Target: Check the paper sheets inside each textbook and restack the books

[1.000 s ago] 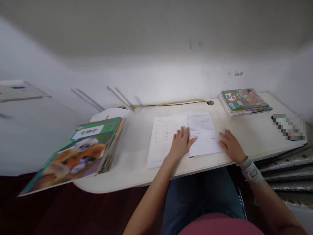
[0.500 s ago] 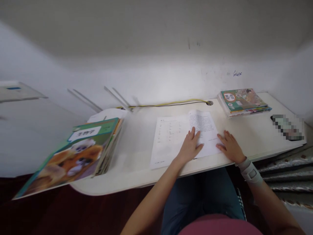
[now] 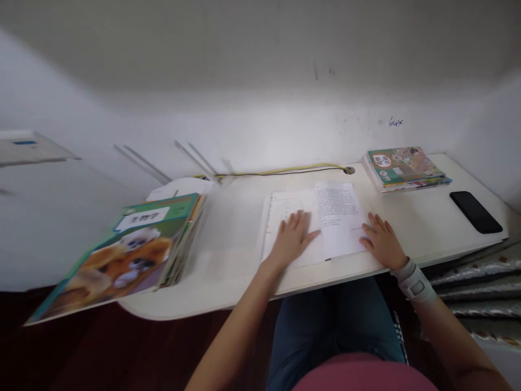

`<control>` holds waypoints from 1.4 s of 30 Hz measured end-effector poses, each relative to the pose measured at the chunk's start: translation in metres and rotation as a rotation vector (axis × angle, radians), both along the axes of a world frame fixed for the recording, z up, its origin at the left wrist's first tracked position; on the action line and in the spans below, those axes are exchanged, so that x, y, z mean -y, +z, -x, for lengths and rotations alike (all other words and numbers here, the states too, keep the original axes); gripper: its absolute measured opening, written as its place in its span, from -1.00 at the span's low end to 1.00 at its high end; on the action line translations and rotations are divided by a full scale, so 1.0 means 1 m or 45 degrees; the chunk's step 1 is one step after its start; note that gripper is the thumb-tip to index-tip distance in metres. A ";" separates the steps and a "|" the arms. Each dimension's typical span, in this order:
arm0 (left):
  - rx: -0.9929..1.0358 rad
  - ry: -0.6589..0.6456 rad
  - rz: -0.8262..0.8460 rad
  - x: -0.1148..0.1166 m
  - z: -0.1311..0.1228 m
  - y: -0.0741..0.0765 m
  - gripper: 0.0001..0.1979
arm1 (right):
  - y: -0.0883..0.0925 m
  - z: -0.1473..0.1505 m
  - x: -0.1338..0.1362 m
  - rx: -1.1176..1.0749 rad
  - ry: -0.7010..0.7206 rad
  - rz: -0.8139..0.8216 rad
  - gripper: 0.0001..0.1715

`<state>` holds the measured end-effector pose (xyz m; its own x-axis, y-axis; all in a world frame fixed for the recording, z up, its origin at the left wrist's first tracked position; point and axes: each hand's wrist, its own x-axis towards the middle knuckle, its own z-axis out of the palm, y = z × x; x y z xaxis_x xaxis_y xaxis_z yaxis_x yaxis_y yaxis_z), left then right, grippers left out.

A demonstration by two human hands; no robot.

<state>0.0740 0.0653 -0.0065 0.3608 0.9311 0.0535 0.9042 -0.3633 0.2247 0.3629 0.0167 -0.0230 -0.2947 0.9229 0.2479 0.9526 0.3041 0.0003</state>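
An open book [image 3: 340, 233] with printed pages lies on the white desk [image 3: 228, 260] in front of me. Flat on its left page rests my left hand [image 3: 292, 236], fingers spread and holding nothing; it hides part of the print. My right hand [image 3: 381, 241] lies at the right edge of the right page, fingers apart, partly on the desk. A pale wristband with a square face [image 3: 415, 285] is around my right wrist.
Stacked books [image 3: 138, 244] stand at the desk's left end, jutting past its front edge. Another book stack [image 3: 407, 168] sits at the back right, with a black phone [image 3: 476, 212] nearer. A yellow cable [image 3: 285, 170] runs along the wall to a desk hole [image 3: 349, 170].
My left hand has slid left from the book's middle onto the left page. The right page, curled at its top before, now lies flatter. My right hand has stayed nearly still.
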 end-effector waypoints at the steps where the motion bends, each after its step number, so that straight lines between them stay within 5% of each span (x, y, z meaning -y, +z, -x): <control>1: -0.040 0.110 -0.054 -0.002 0.015 -0.004 -0.32 | 0.005 -0.003 -0.002 0.026 0.008 -0.006 -0.53; 3: -0.061 0.224 -0.165 -0.006 0.046 -0.015 -0.34 | 0.014 -0.021 -0.007 0.057 -0.049 -0.039 -0.53; 6: 0.040 0.222 -0.267 -0.010 0.079 -0.031 -0.36 | 0.020 -0.081 -0.011 0.058 -0.405 -0.133 -0.48; 11: 0.061 0.325 -0.170 -0.012 0.092 -0.039 -0.31 | 0.011 -0.196 0.012 0.040 -0.985 -0.176 -0.42; 15: 0.052 0.339 -0.111 -0.010 0.087 -0.034 -0.29 | 0.002 -0.239 0.024 0.006 -1.095 -0.194 -0.40; 19: 0.070 0.362 -0.107 -0.009 0.087 -0.034 -0.31 | 0.007 -0.245 0.015 -0.024 -1.078 -0.165 -0.40; 24: 0.107 0.320 -0.145 -0.014 0.092 -0.038 -0.32 | 0.021 -0.184 -0.007 -0.290 -0.672 -0.184 -0.44; 29: 0.207 0.220 -0.142 -0.016 0.105 -0.035 -0.35 | 0.027 -0.034 -0.042 -0.184 0.252 0.058 -0.51; 31: 0.254 0.248 -0.141 -0.013 0.108 -0.033 -0.38 | 0.028 0.020 -0.053 -0.074 0.464 0.074 -0.47; 35: 0.266 0.332 -0.145 -0.009 0.110 -0.031 -0.42 | 0.025 0.071 -0.064 0.097 0.366 0.132 -0.45; 42: 0.250 0.367 -0.136 -0.005 0.104 -0.027 -0.48 | 0.006 0.065 -0.058 0.205 0.241 0.036 -0.43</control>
